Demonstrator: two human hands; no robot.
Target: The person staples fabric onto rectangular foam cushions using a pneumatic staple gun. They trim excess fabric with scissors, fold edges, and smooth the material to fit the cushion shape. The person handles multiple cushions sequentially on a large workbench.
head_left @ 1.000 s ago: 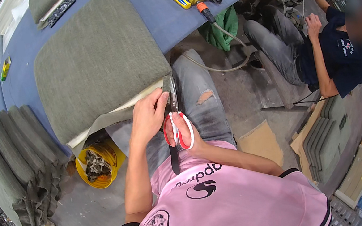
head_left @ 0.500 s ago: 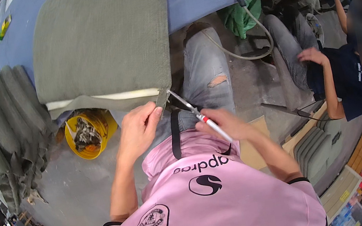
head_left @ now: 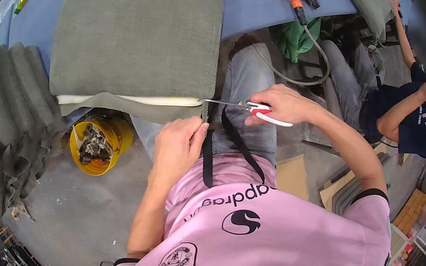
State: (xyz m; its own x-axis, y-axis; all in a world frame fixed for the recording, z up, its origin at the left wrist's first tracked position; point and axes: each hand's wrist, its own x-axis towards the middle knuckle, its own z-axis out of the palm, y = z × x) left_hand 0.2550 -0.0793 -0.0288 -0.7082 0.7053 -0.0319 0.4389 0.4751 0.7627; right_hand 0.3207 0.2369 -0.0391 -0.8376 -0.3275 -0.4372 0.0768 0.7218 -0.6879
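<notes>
One cushion, grey-green, lies on the blue worktop, its near edge toward me. My left hand pinches the loose fabric flap; my right hand holds the scissors, tips at the corner beside the white padding. Whether the blades are parted, I cannot tell well. If the flap slips, the tips could nick the cushion; my left fingers, being near, could also be cut.

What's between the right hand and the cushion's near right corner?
Scissors: handles in the right hand, blades reaching toward the cushion. Head view shows it; tip contact unclear.
</notes>
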